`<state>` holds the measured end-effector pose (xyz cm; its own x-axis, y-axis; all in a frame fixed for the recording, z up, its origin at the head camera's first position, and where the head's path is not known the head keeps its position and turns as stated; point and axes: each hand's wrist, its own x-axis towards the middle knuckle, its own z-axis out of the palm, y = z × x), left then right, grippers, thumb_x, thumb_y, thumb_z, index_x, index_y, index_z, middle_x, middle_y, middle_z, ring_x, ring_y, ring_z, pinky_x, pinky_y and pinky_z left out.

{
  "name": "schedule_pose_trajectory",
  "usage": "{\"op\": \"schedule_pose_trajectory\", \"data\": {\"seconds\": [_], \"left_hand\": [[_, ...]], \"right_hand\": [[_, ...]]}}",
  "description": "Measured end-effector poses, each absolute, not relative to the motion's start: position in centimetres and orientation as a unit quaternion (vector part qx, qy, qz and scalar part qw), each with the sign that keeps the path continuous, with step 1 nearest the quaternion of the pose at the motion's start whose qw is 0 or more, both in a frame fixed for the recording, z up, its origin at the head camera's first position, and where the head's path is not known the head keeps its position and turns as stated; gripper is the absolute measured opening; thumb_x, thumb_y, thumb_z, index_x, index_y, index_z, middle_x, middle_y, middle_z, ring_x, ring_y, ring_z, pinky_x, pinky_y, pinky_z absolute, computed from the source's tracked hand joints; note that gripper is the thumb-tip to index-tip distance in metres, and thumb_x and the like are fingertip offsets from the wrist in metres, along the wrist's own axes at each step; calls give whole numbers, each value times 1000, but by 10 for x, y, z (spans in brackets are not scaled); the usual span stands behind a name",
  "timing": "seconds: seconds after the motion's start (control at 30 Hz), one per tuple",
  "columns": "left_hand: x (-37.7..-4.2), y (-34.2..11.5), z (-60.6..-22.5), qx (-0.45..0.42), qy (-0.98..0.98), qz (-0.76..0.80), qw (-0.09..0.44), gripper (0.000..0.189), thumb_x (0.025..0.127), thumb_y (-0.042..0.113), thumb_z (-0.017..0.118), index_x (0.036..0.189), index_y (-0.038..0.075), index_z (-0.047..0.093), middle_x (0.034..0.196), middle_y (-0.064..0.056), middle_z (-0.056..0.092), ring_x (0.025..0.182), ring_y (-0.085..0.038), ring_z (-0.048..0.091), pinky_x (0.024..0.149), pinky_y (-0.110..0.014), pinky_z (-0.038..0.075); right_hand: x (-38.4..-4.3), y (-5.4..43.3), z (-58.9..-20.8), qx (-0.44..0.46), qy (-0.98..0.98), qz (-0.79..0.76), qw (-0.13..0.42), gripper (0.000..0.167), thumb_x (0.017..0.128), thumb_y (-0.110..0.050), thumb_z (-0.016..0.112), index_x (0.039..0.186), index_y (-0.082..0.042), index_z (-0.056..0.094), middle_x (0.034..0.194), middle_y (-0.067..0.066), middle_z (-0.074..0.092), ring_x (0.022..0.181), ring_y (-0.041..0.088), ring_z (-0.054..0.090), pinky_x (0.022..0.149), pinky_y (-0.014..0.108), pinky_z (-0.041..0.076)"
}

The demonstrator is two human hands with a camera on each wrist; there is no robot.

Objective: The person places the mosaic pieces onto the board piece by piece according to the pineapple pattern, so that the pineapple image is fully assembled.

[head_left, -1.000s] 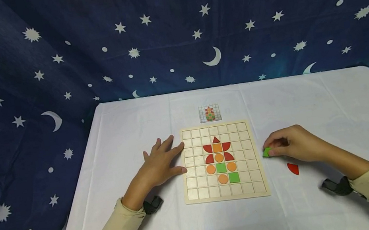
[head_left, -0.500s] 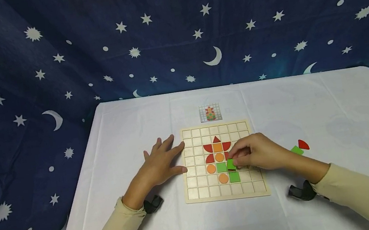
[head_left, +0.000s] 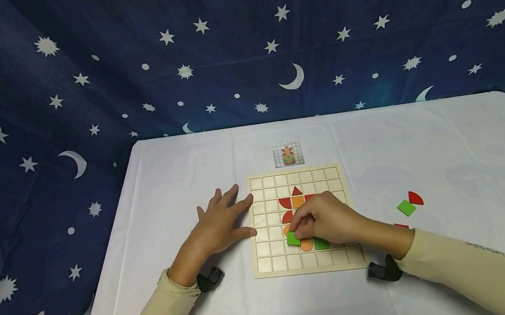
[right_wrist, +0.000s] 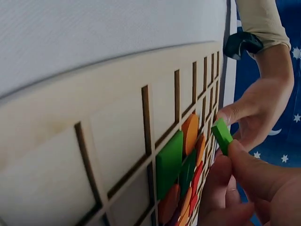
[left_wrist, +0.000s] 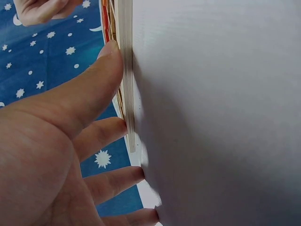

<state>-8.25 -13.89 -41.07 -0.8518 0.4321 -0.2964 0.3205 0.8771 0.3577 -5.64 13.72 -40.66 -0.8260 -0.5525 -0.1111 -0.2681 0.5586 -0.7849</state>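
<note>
A green square tile (head_left: 293,238) is pinched between the thumb and fingertips of my right hand (head_left: 328,217), over the lower left of the pattern. Seen from the right wrist, this tile (right_wrist: 221,135) is held tilted, apart from the gridded wooden board (right_wrist: 56,94). On the board lie a red triangle (head_left: 296,191), an orange square (head_left: 298,202), red quarter-circles (head_left: 285,203), orange circles (head_left: 306,245) and a green square (head_left: 321,243); my right hand hides part of them. My left hand (head_left: 219,229), fingers spread, touches the board's left edge with thumb and index finger.
A small pattern card (head_left: 288,154) lies behind the board. To the right on the white cloth are a loose red quarter-circle (head_left: 415,198), a green square tile (head_left: 406,207) and a red piece (head_left: 400,225) partly hidden by the right forearm.
My right hand has moved left from the cloth beside the board to above the pattern, carrying the green square tile. The left hand has stayed at the board's edge.
</note>
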Motion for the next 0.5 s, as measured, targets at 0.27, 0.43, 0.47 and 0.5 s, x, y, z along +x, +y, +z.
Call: {"op": "schedule_pose_trajectory", "data": {"seconds": [0.27, 0.43, 0.47, 0.5], "left_hand": [[-83, -139, -411, 196, 951, 150, 185, 79, 87, 52, 76, 156, 28, 45, 170, -12, 24, 154, -51, 17, 103, -87, 21], [-83, -139, -411, 196, 951, 154, 185, 79, 87, 51, 76, 156, 28, 45, 170, -12, 24, 154, -51, 16, 103, -87, 21], [-83, -139, -411, 196, 951, 154, 185, 79, 87, 51, 76, 156, 28, 45, 170, -12, 24, 154, -51, 16, 103, -87, 21], [-83, -139, -411, 196, 951, 155, 185, 79, 87, 51, 76, 156, 28, 45, 170, -12, 24, 154, -51, 16, 103, -87, 21]], "right_hand": [[-54, 126, -408, -233, 874, -383, 187, 14, 83, -6, 81, 83, -19, 83, 71, -16, 73, 68, 0, 61, 65, 22, 51], [-52, 124, -409, -246, 877, -363, 194, 19, 84, -1, 77, 81, -19, 82, 60, -14, 68, 65, 0, 59, 65, 22, 50], [-52, 124, -410, -248, 879, -360, 193, 20, 84, -1, 77, 81, -20, 82, 59, -14, 67, 63, 0, 58, 64, 22, 50], [-51, 124, -410, -250, 880, -355, 191, 21, 83, 0, 76, 80, -20, 81, 59, -15, 67, 63, -1, 57, 64, 22, 50]]}}
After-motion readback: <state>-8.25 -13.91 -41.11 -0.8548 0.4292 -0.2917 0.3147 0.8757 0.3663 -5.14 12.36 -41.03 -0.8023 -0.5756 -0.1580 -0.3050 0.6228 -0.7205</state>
